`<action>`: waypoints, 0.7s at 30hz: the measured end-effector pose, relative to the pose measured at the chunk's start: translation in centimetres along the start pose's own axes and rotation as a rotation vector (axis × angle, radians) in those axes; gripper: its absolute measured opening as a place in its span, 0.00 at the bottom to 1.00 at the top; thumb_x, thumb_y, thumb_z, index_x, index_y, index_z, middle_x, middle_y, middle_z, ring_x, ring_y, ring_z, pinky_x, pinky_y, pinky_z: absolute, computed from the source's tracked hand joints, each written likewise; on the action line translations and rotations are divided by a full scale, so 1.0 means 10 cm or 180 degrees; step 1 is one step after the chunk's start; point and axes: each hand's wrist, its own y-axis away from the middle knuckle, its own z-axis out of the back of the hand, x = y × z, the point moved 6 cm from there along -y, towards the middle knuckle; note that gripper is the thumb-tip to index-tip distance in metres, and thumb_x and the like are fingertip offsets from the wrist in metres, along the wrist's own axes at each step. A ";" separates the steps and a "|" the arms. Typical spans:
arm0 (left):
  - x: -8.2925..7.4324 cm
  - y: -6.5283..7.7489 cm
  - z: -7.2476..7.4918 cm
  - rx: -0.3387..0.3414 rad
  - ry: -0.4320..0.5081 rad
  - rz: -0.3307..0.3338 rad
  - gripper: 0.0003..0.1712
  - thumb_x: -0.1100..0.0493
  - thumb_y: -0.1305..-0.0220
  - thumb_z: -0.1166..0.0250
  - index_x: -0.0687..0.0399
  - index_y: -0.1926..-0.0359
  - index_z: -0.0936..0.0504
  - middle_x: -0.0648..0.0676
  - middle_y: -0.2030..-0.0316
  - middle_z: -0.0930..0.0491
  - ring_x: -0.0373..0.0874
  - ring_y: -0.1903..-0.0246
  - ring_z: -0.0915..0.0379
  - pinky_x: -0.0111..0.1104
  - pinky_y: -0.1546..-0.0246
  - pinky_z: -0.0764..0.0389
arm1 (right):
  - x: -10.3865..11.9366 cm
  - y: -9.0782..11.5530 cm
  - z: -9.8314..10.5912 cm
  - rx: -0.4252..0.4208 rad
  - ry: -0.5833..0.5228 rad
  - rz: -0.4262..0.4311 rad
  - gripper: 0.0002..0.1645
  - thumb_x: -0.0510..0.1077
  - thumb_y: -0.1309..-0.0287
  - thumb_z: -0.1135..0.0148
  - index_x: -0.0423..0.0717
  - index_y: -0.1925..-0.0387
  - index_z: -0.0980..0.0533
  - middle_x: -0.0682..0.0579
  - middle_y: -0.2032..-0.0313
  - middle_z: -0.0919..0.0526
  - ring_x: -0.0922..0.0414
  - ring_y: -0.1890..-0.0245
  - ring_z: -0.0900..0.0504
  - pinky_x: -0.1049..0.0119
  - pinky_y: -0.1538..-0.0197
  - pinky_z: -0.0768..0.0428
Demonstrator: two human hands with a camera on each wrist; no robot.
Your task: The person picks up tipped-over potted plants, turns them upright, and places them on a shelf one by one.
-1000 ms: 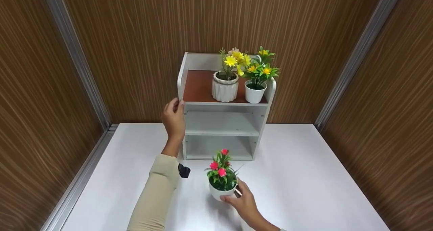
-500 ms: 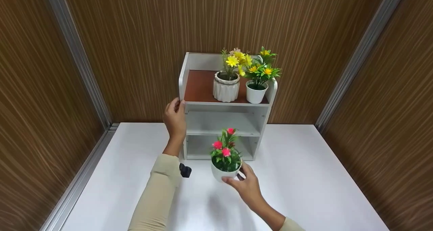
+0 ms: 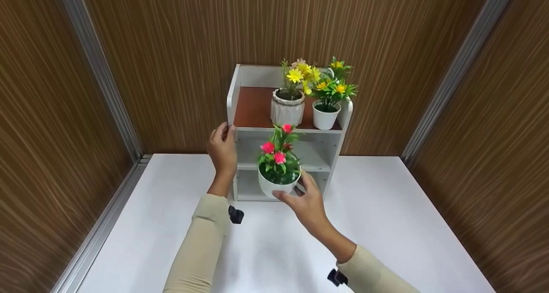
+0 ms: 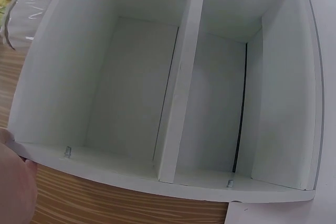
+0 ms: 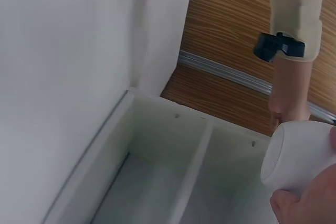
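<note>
My right hand [image 3: 308, 203] holds a white flowerpot [image 3: 274, 188] of pink artificial flowers by its right side, thumb in front. The pot is raised before the lower compartments of a small white shelf unit [image 3: 253, 110], apart from it. In the right wrist view the pot [image 5: 296, 153] is seen from its base, with part of the hand [image 5: 307, 203] at the edge. My left hand [image 3: 222, 149] grips the unit's left side panel at top-board height; its fingers behind the panel are partly hidden. Only a bit of it [image 4: 16, 184] shows in the left wrist view.
On the brown top board stand a ribbed whitish pot [image 3: 287, 110] with yellow flowers and a smaller white pot [image 3: 325, 119] with yellow-orange flowers, at the right. The unit rests on a white table [image 3: 171, 224]. Wood-grain walls [image 3: 171, 70] enclose it.
My right hand has raised the pink flowerpot from low over the table, forward toward the shelf unit. The left hand stays on the side panel.
</note>
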 end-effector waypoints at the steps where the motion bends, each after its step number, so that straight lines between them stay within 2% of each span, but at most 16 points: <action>1: 0.00 0.00 0.00 0.0002 0.0004 0.0006 0.21 0.53 0.27 0.38 0.60 0.41 0.19 0.58 0.49 0.18 0.47 0.48 0.20 0.37 0.46 0.18 | 0.04 -0.03 -0.01 -0.0009 0.0000 0.0025 0.50 0.44 0.52 0.19 0.47 0.29 0.34 0.44 0.37 0.30 0.44 0.34 0.28 0.49 0.35 0.25; 8: -0.01 -0.02 -0.01 -0.0051 0.0043 0.0003 0.20 0.54 0.27 0.38 0.60 0.41 0.19 0.58 0.50 0.18 0.46 0.49 0.21 0.37 0.46 0.18 | 0.24 -0.23 -0.06 -0.0019 0.0101 0.0147 0.52 0.46 0.52 0.19 0.48 0.28 0.35 0.46 0.38 0.29 0.47 0.35 0.28 0.54 0.35 0.24; 15: -0.02 -0.02 -0.04 -0.0055 -0.0056 -0.0070 0.19 0.54 0.27 0.37 0.60 0.43 0.18 0.57 0.52 0.17 0.45 0.51 0.20 0.36 0.48 0.17 | 0.40 -0.38 -0.10 -0.0106 0.0189 0.0228 0.50 0.44 0.52 0.19 0.46 0.29 0.34 0.45 0.39 0.28 0.47 0.35 0.27 0.51 0.36 0.23; 21: 0.01 -0.02 -0.01 -0.0078 -0.0089 0.0059 0.20 0.52 0.27 0.38 0.59 0.42 0.18 0.57 0.50 0.18 0.45 0.50 0.21 0.36 0.47 0.18 | 0.55 -0.54 -0.16 -0.0198 0.0288 0.0317 0.52 0.45 0.54 0.18 0.44 0.29 0.34 0.43 0.39 0.27 0.47 0.35 0.26 0.51 0.35 0.24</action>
